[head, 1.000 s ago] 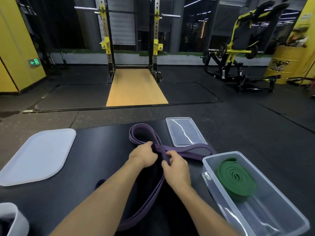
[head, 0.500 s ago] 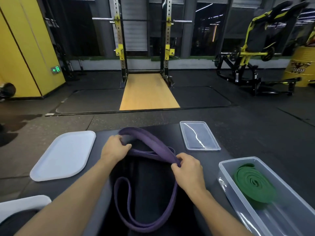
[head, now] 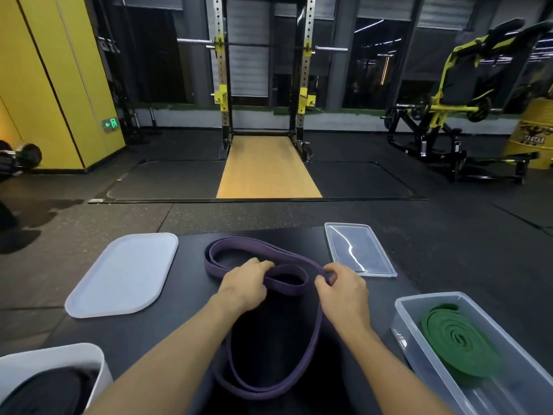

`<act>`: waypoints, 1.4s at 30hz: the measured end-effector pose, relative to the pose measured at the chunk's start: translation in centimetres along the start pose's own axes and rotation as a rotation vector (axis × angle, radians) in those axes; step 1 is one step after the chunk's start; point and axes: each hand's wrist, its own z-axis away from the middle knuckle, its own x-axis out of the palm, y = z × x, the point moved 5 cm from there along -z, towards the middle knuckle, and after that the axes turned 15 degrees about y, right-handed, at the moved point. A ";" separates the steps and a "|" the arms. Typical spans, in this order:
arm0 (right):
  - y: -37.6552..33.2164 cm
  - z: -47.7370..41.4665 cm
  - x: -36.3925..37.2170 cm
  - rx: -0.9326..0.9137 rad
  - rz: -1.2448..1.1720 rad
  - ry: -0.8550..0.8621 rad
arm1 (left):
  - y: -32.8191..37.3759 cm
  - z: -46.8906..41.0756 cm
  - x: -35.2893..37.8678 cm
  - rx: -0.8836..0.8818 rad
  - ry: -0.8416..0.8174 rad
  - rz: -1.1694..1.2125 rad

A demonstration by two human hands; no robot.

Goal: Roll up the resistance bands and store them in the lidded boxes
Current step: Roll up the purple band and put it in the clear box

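L hand (head: 245, 283) grips a fold of the flat purple rubber band (head: 257, 243) on the black desk (head: 179, 324); R hand (head: 341, 290) pinches its loop just beside. Right of R hand, a clear plastic box (head: 399, 324) holds a coiled green band (head: 457, 336). Yellow drum (head: 535, 136) far behind reads "…STAR".

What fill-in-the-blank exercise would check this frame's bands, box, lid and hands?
The loose band gripped by the left hand and right hand is ____.
The rolled band in the clear box is ____.
The white lid lies on the person's ____ side.
Missing words: purple; green; left.
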 end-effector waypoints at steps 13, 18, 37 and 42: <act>3.9 1.9 0.7 0.090 0.112 -0.135 | -8.3 3.8 -3.1 -0.311 0.258 0.134; 1.4 4.7 -1.4 -0.127 0.164 -0.113 | -6.6 7.7 -3.3 -0.368 0.336 0.149; 0.8 15.3 -5.1 -0.824 0.052 -0.476 | 0.2 21.9 -0.6 -0.340 0.400 0.558; 1.1 15.7 -5.4 -0.819 0.030 -0.475 | 1.3 22.5 -0.4 0.003 0.276 0.448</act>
